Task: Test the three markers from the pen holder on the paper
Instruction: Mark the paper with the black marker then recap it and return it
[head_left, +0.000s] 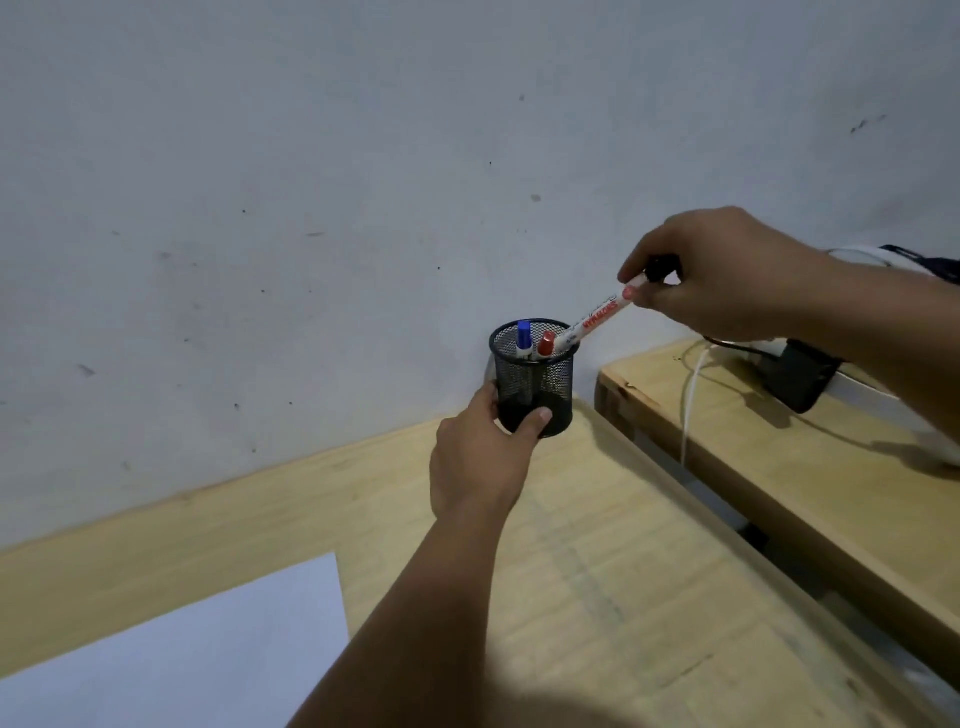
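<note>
Black mesh pen holder (534, 376) upright at centre of view, on pale wooden table (597, 571), hard against grey wall (311, 182). Left hand (480, 457) reaching up from 6 o'clock, wrapped round the holder's lower part, thumb across the front, fingers curled behind on its 9 o'clock side. Inside holder: blue-capped marker (523, 339) toward 9 o'clock of the rim, red-capped marker (545, 345) just beside it toward 3 o'clock, both caps up. Third marker (597, 318), white barrel with red lettering, tilted toward 2 o'clock, lower end at the rim on the 2 o'clock side, upper dark-capped end pinched between thumb and fingers of right hand (722, 275), arm entering from 3 o'clock. White sheet of paper (208, 649) flat on table at 7 o'clock, well apart from holder. Second wooden surface (779, 467) at 3 o'clock, separated by a gap, carrying black charger (800, 376) and white cable (693, 395).
</note>
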